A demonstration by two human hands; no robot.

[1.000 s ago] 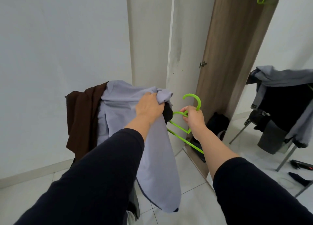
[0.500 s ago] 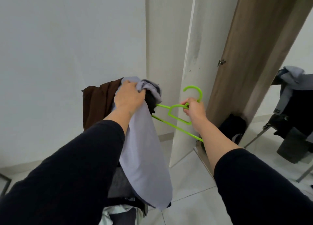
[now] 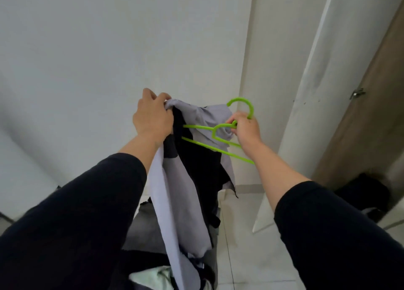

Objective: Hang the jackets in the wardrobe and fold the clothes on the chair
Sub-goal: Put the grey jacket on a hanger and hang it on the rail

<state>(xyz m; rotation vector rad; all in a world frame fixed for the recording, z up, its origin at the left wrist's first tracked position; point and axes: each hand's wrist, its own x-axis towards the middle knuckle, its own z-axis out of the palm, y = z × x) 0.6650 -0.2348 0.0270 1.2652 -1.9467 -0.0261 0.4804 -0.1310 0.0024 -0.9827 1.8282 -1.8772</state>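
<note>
Holding the grey-and-black jacket (image 3: 185, 180) bunched at its collar, the left hand (image 3: 153, 117) has a closed grip on fabric in mid-air above the clothes pile (image 3: 157, 276). The right hand (image 3: 246, 128) pinches the green hanger (image 3: 215, 141) below its hook, one arm entering the jacket. Risks noted: the hanger arm may snag the dark lining, and the slack sleeve could slide off the free end.

Floor (image 3: 242, 265): pale tiles with thin grout lines. White wardrobe panel (image 3: 290, 136) is seen standing on it; a dark bundle (image 3: 363, 193) lies at the wooden door's (image 3: 371, 119) foot.
</note>
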